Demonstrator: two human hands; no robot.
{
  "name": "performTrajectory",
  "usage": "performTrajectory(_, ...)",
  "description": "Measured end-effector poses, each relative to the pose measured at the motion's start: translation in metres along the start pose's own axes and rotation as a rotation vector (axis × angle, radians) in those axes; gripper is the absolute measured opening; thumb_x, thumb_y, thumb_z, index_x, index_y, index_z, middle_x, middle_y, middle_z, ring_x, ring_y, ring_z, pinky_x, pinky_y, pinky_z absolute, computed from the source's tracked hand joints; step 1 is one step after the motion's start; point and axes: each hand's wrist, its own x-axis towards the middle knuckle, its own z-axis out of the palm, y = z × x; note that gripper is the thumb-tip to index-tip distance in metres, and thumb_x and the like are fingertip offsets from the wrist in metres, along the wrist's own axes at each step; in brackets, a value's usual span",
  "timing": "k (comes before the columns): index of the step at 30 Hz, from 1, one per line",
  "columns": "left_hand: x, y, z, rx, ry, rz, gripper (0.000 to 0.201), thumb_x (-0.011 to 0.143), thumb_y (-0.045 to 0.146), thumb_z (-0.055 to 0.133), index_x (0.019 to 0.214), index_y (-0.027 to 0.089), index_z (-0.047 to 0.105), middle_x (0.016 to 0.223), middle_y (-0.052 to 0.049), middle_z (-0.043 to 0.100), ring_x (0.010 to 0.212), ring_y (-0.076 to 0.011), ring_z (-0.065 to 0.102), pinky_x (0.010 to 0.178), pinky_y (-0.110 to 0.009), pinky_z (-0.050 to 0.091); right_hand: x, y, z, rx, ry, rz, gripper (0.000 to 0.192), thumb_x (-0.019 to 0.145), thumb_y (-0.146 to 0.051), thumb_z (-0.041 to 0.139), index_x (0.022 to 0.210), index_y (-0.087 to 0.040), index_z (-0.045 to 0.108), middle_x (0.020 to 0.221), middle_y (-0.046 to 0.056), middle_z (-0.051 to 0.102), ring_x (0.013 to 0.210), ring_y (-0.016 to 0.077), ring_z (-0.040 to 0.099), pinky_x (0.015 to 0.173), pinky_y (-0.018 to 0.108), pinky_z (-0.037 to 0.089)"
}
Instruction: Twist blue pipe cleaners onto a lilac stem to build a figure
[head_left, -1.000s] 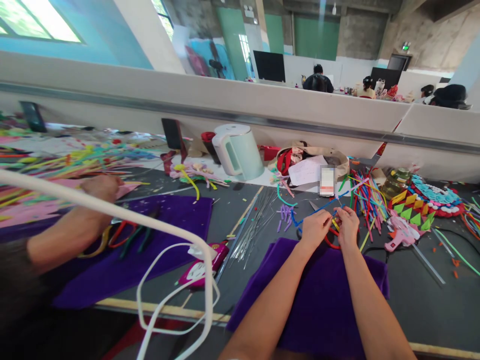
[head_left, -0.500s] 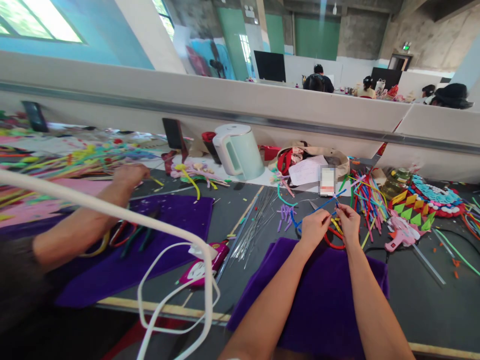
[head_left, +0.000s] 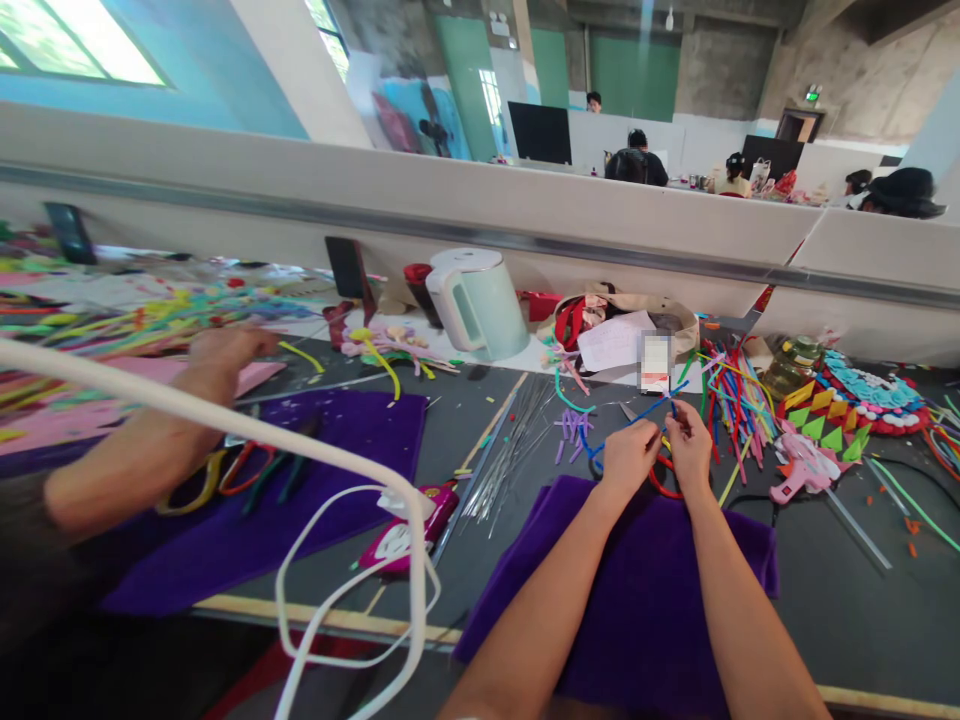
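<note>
No readable text anywhere.
Small green lit sign (head_left: 812,95) above the dark doorway on the far wall: too small to read. Blurred-out white card (head_left: 655,362) standing on the grey bench: illegible.

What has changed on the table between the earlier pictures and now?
The co-worker's hand reached out toward the kettle, then drew back a little. The left hand and right hand stayed together on the blue pipe cleaner over the purple cloth.
</note>
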Motion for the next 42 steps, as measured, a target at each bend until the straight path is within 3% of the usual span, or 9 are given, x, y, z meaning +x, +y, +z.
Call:
performTrajectory(6, 0.0, 0.003, 0.002, -0.009, 0.002, 0.019, 0.02, 0.087, 0.027, 0.047, 0.073, 0.02, 0.059, 0.076, -0.003, 0.063, 0.069, -0.0152, 0.058, 0.059, -0.025, 0.034, -0.003, -0.007, -0.005, -0.234, 0.14, -0.147, 0.016, 0.08, -0.027, 0.053, 0.083, -0.02, 0.066, 0.099, 0.008, 0.059, 0.092, 0.0195, 0.055, 0.081, 0.032, 0.044)
performTrajectory(14, -0.002, 0.003, 0.007, -0.127, 0.012, 0.075, 0.013, 0.082, 0.024, 0.051, 0.076, 0.019, 0.061, 0.078, -0.006, 0.065, 0.07, -0.0165, 0.059, 0.061, -0.025, 0.038, -0.013, -0.021, 0.004, -0.178, 0.003, -0.245, 0.019, 0.083, -0.02, 0.048, 0.085, -0.024, 0.066, 0.087, 0.004, 0.063, 0.086, 0.0187, 0.055, 0.082, 0.032, 0.042)
performTrajectory(22, 0.002, -0.004, 0.005, -0.395, 0.148, -0.149, 0.018, 0.078, 0.023, 0.053, 0.063, 0.017, 0.061, 0.06, 0.001, 0.059, 0.057, -0.0113, 0.052, 0.056, -0.021, 0.035, -0.022, -0.026, 0.01, 0.008, 0.014, -0.22, 0.015, 0.083, -0.025, 0.051, 0.081, -0.024, 0.066, 0.084, 0.004, 0.064, 0.084, 0.0181, 0.058, 0.081, 0.032, 0.044)
performTrajectory(25, 0.006, -0.007, 0.002, -0.566, 0.214, -0.242, 0.021, 0.077, 0.027, 0.053, 0.061, 0.016, 0.061, 0.056, 0.002, 0.056, 0.055, -0.0105, 0.05, 0.054, -0.02, 0.036, -0.023, -0.031, 0.014, 0.123, 0.072, -0.136, 0.014, 0.082, -0.031, 0.053, 0.079, -0.022, 0.063, 0.083, 0.004, 0.063, 0.082, 0.0171, 0.058, 0.079, 0.031, 0.045)
performTrajectory(30, 0.008, -0.003, -0.002, -0.717, 0.262, -0.29, 0.021, 0.076, 0.031, 0.056, 0.063, 0.015, 0.062, 0.057, 0.002, 0.057, 0.055, -0.0104, 0.049, 0.054, -0.02, 0.038, -0.014, -0.026, 0.02, 0.518, 0.245, 0.173, 0.018, 0.076, -0.036, 0.06, 0.077, -0.02, 0.054, 0.077, 0.001, 0.061, 0.067, 0.0115, 0.056, 0.067, 0.026, 0.048)
performTrajectory(33, 0.007, 0.003, -0.002, -0.769, 0.238, -0.255, 0.021, 0.076, 0.031, 0.056, 0.063, 0.015, 0.062, 0.059, 0.001, 0.059, 0.056, -0.0106, 0.05, 0.054, -0.021, 0.04, -0.007, -0.013, 0.018, 0.723, 0.215, 0.34, 0.024, 0.069, -0.037, 0.067, 0.075, -0.02, 0.051, 0.074, -0.002, 0.059, 0.061, 0.0096, 0.055, 0.063, 0.025, 0.049)
performTrajectory(36, 0.006, 0.009, -0.001, -0.811, 0.169, -0.205, 0.02, 0.076, 0.03, 0.056, 0.064, 0.016, 0.063, 0.061, 0.0, 0.061, 0.056, -0.0109, 0.052, 0.054, -0.021, 0.041, -0.002, 0.0, 0.014, 0.78, 0.152, 0.435, 0.026, 0.066, -0.039, 0.068, 0.071, -0.021, 0.05, 0.07, -0.003, 0.059, 0.059, 0.0101, 0.055, 0.06, 0.026, 0.049)
performTrajectory(42, 0.004, 0.011, -0.002, -0.665, 0.109, -0.143, 0.017, 0.078, 0.028, 0.055, 0.07, 0.017, 0.065, 0.067, 0.0, 0.064, 0.061, -0.0116, 0.056, 0.058, -0.021, 0.043, 0.001, 0.0, 0.007, 0.844, 0.118, 0.465, 0.025, 0.064, -0.034, 0.071, 0.076, -0.021, 0.054, 0.071, -0.003, 0.06, 0.062, 0.0098, 0.058, 0.059, 0.023, 0.049)
